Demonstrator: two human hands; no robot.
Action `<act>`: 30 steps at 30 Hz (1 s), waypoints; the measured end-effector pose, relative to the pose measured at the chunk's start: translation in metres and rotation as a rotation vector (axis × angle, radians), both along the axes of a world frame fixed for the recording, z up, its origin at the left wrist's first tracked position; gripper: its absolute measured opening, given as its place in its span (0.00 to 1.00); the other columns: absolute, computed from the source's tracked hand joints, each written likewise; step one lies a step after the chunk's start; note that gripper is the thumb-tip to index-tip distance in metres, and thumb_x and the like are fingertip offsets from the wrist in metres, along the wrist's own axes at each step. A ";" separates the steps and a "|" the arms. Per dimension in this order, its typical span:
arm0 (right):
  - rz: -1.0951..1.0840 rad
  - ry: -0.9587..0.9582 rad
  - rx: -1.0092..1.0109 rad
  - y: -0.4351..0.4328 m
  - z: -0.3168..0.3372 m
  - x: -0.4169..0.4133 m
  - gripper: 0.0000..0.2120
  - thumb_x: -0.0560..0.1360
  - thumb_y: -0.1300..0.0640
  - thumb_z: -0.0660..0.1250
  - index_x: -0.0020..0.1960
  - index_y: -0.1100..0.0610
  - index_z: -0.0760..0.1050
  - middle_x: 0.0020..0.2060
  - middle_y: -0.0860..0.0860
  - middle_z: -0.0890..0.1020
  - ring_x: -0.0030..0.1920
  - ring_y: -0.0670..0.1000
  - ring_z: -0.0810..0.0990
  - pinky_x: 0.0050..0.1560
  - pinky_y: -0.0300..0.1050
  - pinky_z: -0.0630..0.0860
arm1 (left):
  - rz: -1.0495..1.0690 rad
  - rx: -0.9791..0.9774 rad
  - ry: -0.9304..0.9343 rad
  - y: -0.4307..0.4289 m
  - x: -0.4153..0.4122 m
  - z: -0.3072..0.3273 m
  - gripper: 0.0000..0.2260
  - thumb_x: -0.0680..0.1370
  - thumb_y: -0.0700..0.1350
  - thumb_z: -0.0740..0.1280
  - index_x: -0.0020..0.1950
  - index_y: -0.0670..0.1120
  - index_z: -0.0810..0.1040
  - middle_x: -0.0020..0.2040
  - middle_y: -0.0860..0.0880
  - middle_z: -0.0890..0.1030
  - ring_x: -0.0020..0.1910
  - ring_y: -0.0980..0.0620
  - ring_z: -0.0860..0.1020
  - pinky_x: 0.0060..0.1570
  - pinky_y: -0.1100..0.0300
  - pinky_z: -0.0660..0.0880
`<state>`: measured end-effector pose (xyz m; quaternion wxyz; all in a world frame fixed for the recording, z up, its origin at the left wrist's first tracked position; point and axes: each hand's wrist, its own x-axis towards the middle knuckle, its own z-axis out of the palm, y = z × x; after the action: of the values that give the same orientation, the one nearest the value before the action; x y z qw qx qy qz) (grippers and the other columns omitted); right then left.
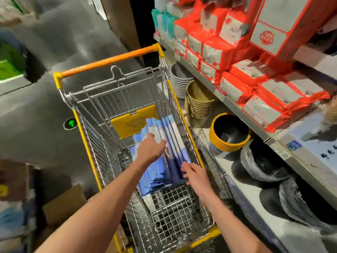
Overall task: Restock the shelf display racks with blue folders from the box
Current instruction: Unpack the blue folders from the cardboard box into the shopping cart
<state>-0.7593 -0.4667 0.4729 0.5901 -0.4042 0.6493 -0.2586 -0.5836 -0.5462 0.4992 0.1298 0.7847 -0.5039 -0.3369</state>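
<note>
Head view: blue folders (156,174) are stood on edge in the cart (98,139), long axis running away from the person, leaned on its right wall. Left hand (151,149) is laid over the top edges, nearer mid-stack; whether it's actually gripping can't be told. Right hand (196,175) is spread loose, touching the near end. Both forearms are reached down in.
</note>
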 end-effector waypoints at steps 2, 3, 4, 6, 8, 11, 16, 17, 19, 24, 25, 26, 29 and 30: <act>0.012 0.018 -0.004 -0.004 -0.004 0.022 0.20 0.82 0.47 0.62 0.51 0.64 0.78 0.49 0.65 0.82 0.44 0.59 0.80 0.44 0.53 0.73 | 0.004 -0.038 0.067 0.016 0.012 0.005 0.26 0.82 0.55 0.63 0.75 0.42 0.67 0.63 0.41 0.80 0.59 0.43 0.79 0.57 0.52 0.75; 0.031 0.027 -0.002 -0.004 -0.005 0.031 0.18 0.82 0.47 0.62 0.48 0.61 0.79 0.48 0.62 0.83 0.45 0.58 0.80 0.45 0.55 0.74 | 0.001 -0.058 0.091 0.024 0.018 0.006 0.24 0.82 0.54 0.63 0.73 0.43 0.69 0.64 0.42 0.80 0.57 0.44 0.80 0.58 0.51 0.76; 0.062 0.023 -0.001 -0.003 -0.004 0.048 0.17 0.82 0.46 0.61 0.46 0.58 0.79 0.46 0.60 0.83 0.45 0.57 0.80 0.46 0.55 0.74 | 0.002 -0.091 0.107 0.036 0.031 0.009 0.21 0.82 0.53 0.63 0.72 0.43 0.71 0.63 0.43 0.80 0.56 0.45 0.80 0.58 0.51 0.77; 0.107 0.000 -0.004 0.003 -0.002 0.073 0.18 0.82 0.45 0.60 0.47 0.58 0.79 0.44 0.60 0.81 0.44 0.54 0.77 0.45 0.53 0.74 | -0.019 -0.160 0.128 0.059 0.048 0.016 0.17 0.84 0.50 0.62 0.69 0.44 0.73 0.59 0.46 0.82 0.52 0.49 0.80 0.54 0.54 0.77; 0.153 -0.010 -0.028 0.012 0.007 0.098 0.15 0.83 0.47 0.59 0.46 0.54 0.79 0.48 0.60 0.82 0.45 0.54 0.78 0.48 0.54 0.76 | -0.029 -0.231 0.117 0.084 0.069 0.020 0.14 0.84 0.49 0.61 0.67 0.46 0.75 0.53 0.50 0.82 0.46 0.54 0.79 0.47 0.58 0.74; 0.227 0.004 -0.056 0.038 0.017 0.141 0.14 0.83 0.47 0.58 0.44 0.49 0.77 0.49 0.54 0.84 0.49 0.55 0.82 0.52 0.54 0.78 | 0.060 -0.316 0.130 0.131 0.113 0.026 0.12 0.83 0.49 0.63 0.64 0.49 0.78 0.50 0.52 0.84 0.42 0.55 0.82 0.45 0.55 0.78; 0.265 0.028 -0.109 0.103 0.028 0.205 0.15 0.84 0.49 0.57 0.45 0.51 0.78 0.45 0.53 0.85 0.38 0.48 0.80 0.37 0.40 0.73 | 0.244 -0.414 0.209 0.227 0.187 0.023 0.12 0.81 0.51 0.62 0.59 0.48 0.79 0.45 0.48 0.85 0.38 0.50 0.84 0.43 0.50 0.82; 0.261 0.031 -0.125 0.117 0.030 0.217 0.15 0.84 0.50 0.57 0.44 0.51 0.78 0.44 0.53 0.85 0.37 0.47 0.80 0.36 0.38 0.74 | 0.272 -0.420 0.238 0.248 0.200 0.022 0.10 0.82 0.48 0.62 0.59 0.47 0.79 0.45 0.47 0.85 0.38 0.50 0.84 0.40 0.52 0.82; 0.275 0.037 -0.143 0.149 0.033 0.242 0.14 0.84 0.52 0.58 0.45 0.53 0.77 0.48 0.57 0.85 0.37 0.48 0.79 0.36 0.40 0.74 | 0.320 -0.428 0.247 0.291 0.226 0.012 0.08 0.83 0.45 0.63 0.59 0.45 0.79 0.44 0.47 0.85 0.37 0.51 0.84 0.38 0.54 0.83; 0.426 0.069 -0.066 0.254 0.033 0.306 0.13 0.85 0.50 0.55 0.48 0.53 0.74 0.48 0.53 0.82 0.41 0.49 0.78 0.36 0.40 0.73 | 0.413 -0.341 0.274 0.404 0.283 -0.014 0.06 0.83 0.46 0.62 0.57 0.49 0.77 0.42 0.51 0.84 0.32 0.52 0.83 0.42 0.47 0.82; 0.459 0.070 -0.065 0.273 0.033 0.320 0.13 0.85 0.50 0.54 0.48 0.53 0.74 0.49 0.53 0.82 0.41 0.49 0.78 0.36 0.41 0.73 | 0.421 -0.327 0.275 0.425 0.294 -0.017 0.06 0.83 0.47 0.62 0.57 0.49 0.77 0.42 0.51 0.84 0.31 0.52 0.83 0.42 0.47 0.82; 0.484 0.064 -0.056 0.287 0.031 0.332 0.13 0.85 0.50 0.54 0.48 0.52 0.74 0.50 0.53 0.82 0.42 0.49 0.78 0.37 0.42 0.73 | 0.426 -0.321 0.281 0.441 0.303 -0.021 0.06 0.83 0.47 0.62 0.57 0.49 0.77 0.42 0.51 0.84 0.31 0.52 0.83 0.42 0.47 0.81; 0.515 0.076 -0.012 0.320 0.027 0.363 0.15 0.85 0.49 0.53 0.46 0.51 0.74 0.48 0.53 0.82 0.40 0.49 0.77 0.37 0.42 0.73 | 0.460 -0.270 0.267 0.479 0.327 -0.028 0.08 0.83 0.47 0.62 0.60 0.49 0.76 0.44 0.52 0.84 0.33 0.51 0.84 0.39 0.52 0.79; 0.521 0.081 0.012 0.330 0.022 0.372 0.15 0.85 0.47 0.53 0.46 0.51 0.74 0.48 0.53 0.82 0.41 0.49 0.77 0.37 0.43 0.73 | 0.474 -0.250 0.261 0.491 0.335 -0.033 0.08 0.83 0.47 0.62 0.61 0.49 0.76 0.44 0.53 0.84 0.33 0.51 0.84 0.37 0.54 0.78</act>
<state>-0.3871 -0.1366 0.4946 0.6128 -0.5641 0.5480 -0.0776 -0.2484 -0.0553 0.4665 0.3642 0.8086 -0.3231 -0.3305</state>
